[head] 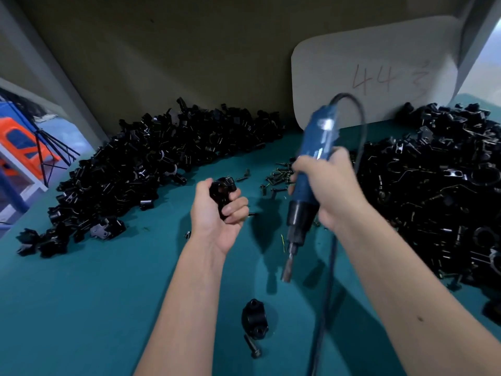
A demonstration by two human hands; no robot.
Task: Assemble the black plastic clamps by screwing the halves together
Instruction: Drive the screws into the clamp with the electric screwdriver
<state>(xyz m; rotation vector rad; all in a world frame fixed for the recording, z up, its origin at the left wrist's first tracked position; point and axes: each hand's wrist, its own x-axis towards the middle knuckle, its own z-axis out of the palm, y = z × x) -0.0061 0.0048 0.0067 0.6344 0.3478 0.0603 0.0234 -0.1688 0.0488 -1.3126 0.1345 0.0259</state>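
My left hand [217,215] grips a black plastic clamp [222,191] above the middle of the teal table; fingers curl round its lower part. My right hand [329,188] holds a blue electric screwdriver [309,185] upright, tilted, its bit [288,267] pointing down and clear of the clamp. A loose clamp half [254,318] lies on the table near me, with a black screw [252,346] just in front of it. Several loose screws [276,177] lie scattered beyond my hands.
A big heap of black clamp parts [130,169] fills the left and back of the teal table [95,308]; another heap [433,191] covers the right side. A white board marked "44" [374,69] leans at the back. The screwdriver's cable [325,308] hangs between my arms.
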